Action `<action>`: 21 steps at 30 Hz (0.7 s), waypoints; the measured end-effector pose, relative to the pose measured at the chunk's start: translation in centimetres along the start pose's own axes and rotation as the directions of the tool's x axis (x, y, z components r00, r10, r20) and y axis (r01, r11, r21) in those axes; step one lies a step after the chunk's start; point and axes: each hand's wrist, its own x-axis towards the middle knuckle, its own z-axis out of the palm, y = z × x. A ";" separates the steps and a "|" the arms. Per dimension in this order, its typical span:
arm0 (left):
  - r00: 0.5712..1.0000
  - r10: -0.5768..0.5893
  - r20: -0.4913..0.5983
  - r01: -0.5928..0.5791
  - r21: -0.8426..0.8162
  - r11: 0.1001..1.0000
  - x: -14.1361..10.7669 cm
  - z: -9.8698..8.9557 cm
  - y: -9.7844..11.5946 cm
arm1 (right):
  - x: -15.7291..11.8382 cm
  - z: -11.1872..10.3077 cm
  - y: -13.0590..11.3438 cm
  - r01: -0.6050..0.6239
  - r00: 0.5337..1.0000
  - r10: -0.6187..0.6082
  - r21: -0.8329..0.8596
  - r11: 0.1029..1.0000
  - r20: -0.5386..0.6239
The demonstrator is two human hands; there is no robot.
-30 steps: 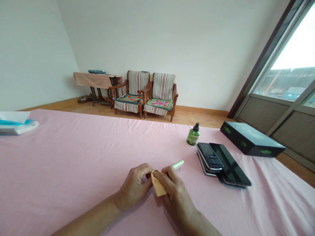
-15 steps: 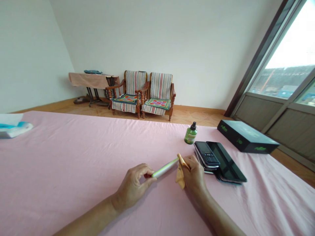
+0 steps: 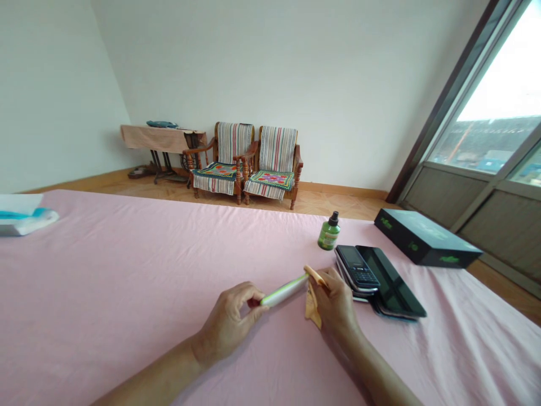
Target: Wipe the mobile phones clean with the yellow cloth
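Note:
A thin white device with a light green edge [image 3: 284, 291] is held tilted above the pink cloth. My left hand [image 3: 235, 316] pinches its near left end between thumb and fingers. Around its far right end, my right hand [image 3: 335, 299] presses an orange-yellow cloth [image 3: 311, 307], part of which hangs below the fingers. Just right of that hand, a keypad phone [image 3: 358, 267] lies on top of a stack of phones, beside a black tablet [image 3: 391, 282] that rests on another flat item. A green bottle with a black cap [image 3: 328, 233] stands behind the stack.
A black box with green lettering [image 3: 426, 238] sits at the right back of the pink cloth [image 3: 127, 270]. At the far left edge lies a white and blue packet [image 3: 25, 221]. Two wooden chairs [image 3: 274, 163] and a covered side table [image 3: 156, 138] stand by the wall.
The view has shifted slightly. The hanging part of the cloth has swung a little, and the device's flat face has turned slightly. Both hands keep their hold.

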 end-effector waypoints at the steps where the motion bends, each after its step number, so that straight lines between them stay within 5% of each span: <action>1: 1.000 -0.002 -0.001 0.002 -0.003 1.000 0.0 0.0 0.0 | 0.0 0.1 0.1 -0.021 1.000 0.021 0.015 1.000 0.012; 11: 0.997 -0.064 -0.053 0.059 -0.099 0.993 0.2 -0.4 0.3 | 0.5 -0.5 -0.1 -0.168 0.985 0.157 0.181 0.969 0.073; 21: 0.989 -0.142 -0.043 0.128 -0.239 0.963 0.7 -0.2 -0.6 | 0.0 -0.7 -2.4 -0.440 0.890 0.298 0.482 0.758 0.344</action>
